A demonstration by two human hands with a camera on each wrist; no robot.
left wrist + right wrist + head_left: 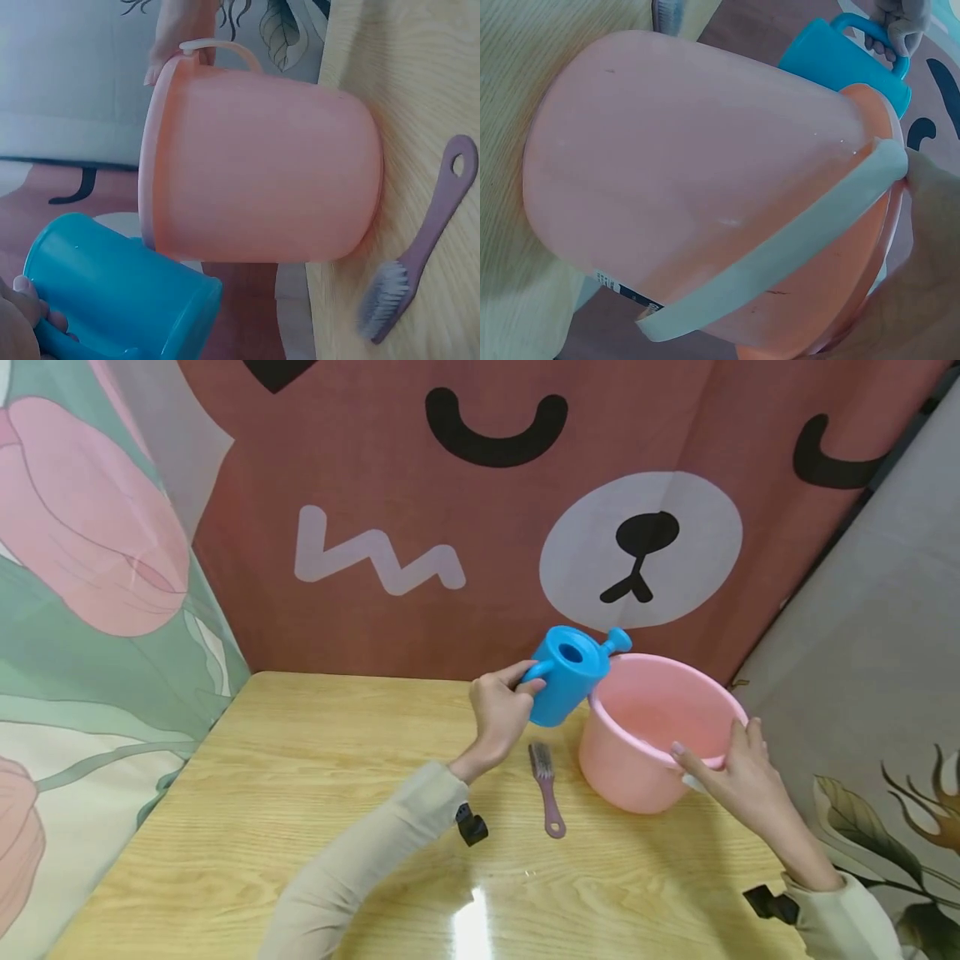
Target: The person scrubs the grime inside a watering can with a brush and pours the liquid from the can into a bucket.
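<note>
My left hand (501,714) grips the handle of a blue watering can (562,689), held up off the table. Its spout points right, over the left rim of a pink bucket (618,768). In the left wrist view the can (120,285) is tilted beside the bucket (262,165). On the bucket's right side, my right hand (746,777) holds the rim, thumb and fingers spread along it. The bucket stands upright on the table, its white carrying handle (780,244) hanging down the side. Between the left hand and the bucket lies a purple brush (549,797).
The wooden table (315,777) meets a brown curtain (360,627) with a bear face at its back edge. Patterned cloths hang at left and right. A small, unclear item (530,873) lies near the brush.
</note>
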